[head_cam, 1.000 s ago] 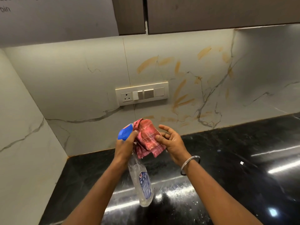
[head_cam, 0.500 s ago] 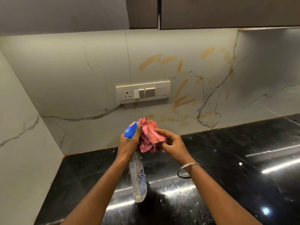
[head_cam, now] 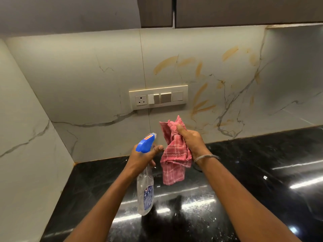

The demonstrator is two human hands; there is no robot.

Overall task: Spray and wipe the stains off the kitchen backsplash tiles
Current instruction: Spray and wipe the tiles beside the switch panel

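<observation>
At centre frame, above the black counter (head_cam: 262, 163), the left hand (head_cam: 145, 158) clenches the spray bottle (head_cam: 145, 189) at its neck; its long axis runs six to twelve, nozzle aimed at one o'clock toward the orange stains (head_cam: 201, 95); it looks light, slick plastic; the right hand (head_cam: 192, 138) bunches the soft, limp cloth (head_cam: 173, 154).

Pink checked cloth (head_cam: 173, 163), blue-headed clear spray bottle (head_cam: 145, 186), orange stains (head_cam: 201, 95) on white veined tiles (head_cam: 87, 81), black countertop (head_cam: 262, 172).
</observation>
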